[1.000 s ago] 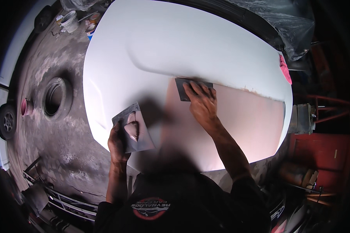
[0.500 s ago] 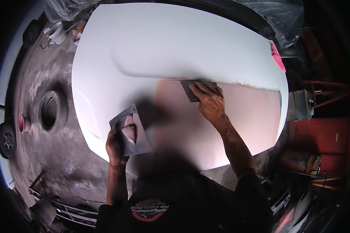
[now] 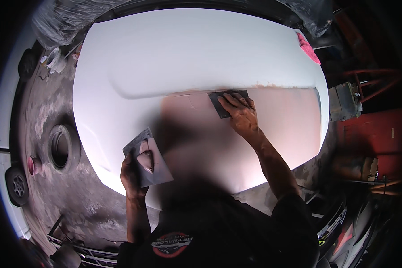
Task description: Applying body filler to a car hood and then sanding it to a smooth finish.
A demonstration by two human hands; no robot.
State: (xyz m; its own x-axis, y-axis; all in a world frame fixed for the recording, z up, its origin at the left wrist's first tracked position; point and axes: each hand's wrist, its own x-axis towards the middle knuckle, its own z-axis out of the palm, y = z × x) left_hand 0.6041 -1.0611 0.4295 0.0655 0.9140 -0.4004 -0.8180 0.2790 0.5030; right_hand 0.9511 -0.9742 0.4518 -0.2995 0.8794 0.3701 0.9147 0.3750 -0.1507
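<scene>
A white car hood (image 3: 165,49) lies across the view, with a broad pinkish-beige layer of filler (image 3: 286,116) over its near right part. My right hand (image 3: 240,111) presses a dark, flat filler spreader (image 3: 216,100) against the upper part of that layer, just below the hood's crease. The fingers lie on top of the spreader. At the near left, my left hand (image 3: 131,176) grips a grey mixing board (image 3: 161,177) by its left edge, held above the hood. A mound of pink-beige putty (image 3: 145,161) sits on the board.
A pink cloth (image 3: 308,48) rests at the hood's far right corner. On the concrete floor to the left are a tire (image 3: 63,148), a pink container (image 3: 34,165) and a white bucket (image 3: 56,60). Clear plastic sheeting (image 3: 62,24) hangs at the back; a red cabinet (image 3: 370,138) stands right.
The view has shifted and tilted slightly. Against the hood, my right hand and the spreader have slid right along the crease. My left hand still holds the board.
</scene>
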